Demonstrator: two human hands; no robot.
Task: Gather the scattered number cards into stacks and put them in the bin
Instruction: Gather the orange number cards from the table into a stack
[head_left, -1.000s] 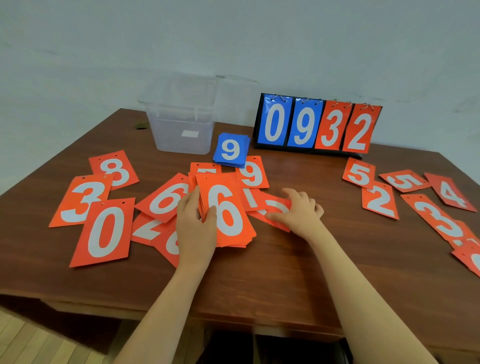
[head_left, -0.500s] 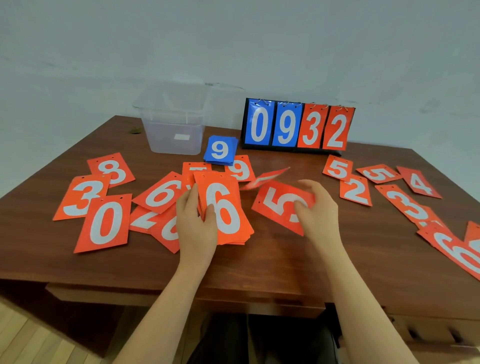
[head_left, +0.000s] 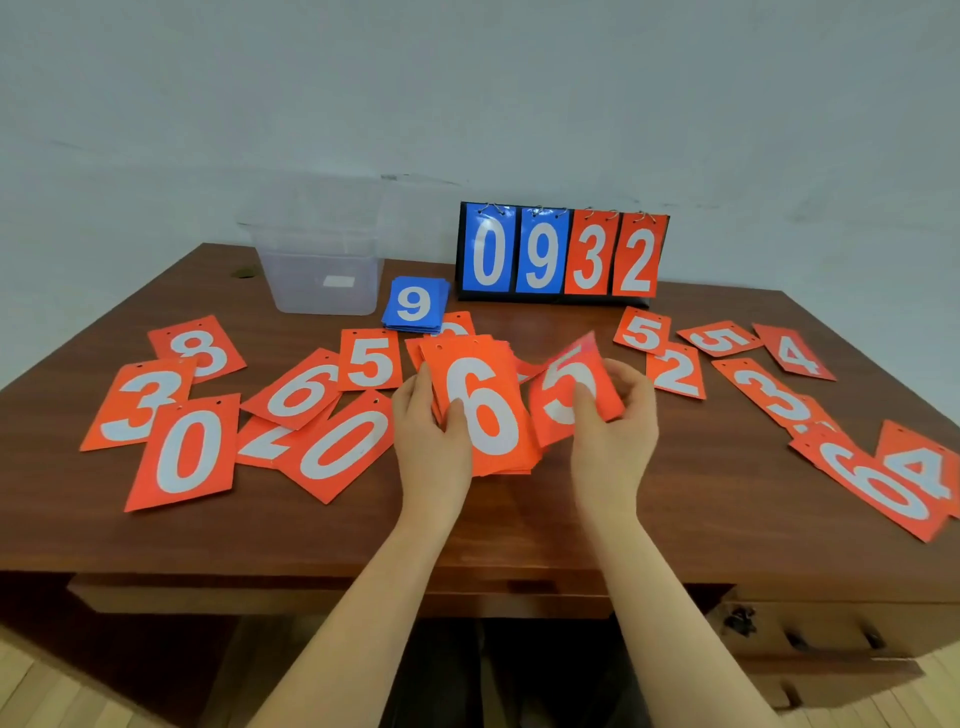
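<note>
My left hand (head_left: 431, 441) grips a stack of orange number cards (head_left: 480, 405) with a 6 on top, held above the table's middle. My right hand (head_left: 613, 421) pinches an orange 5 card (head_left: 566, 387) with other cards behind it, tilted, right beside the stack. Several orange cards lie scattered on the left (head_left: 182, 452) and on the right (head_left: 769, 392). A stack of blue cards (head_left: 415, 306) topped by a 9 lies next to the clear plastic bin (head_left: 322, 270) at the back left.
A flip scoreboard (head_left: 561, 254) reading 0932 stands at the back of the brown wooden table (head_left: 493, 519). The wall is close behind it. A drawer front shows under the table's near edge.
My right hand picked cards off the table and lifted the 5 card toward the stack in my left hand. The stack rose slightly, uncovering another 5 card on its left.
</note>
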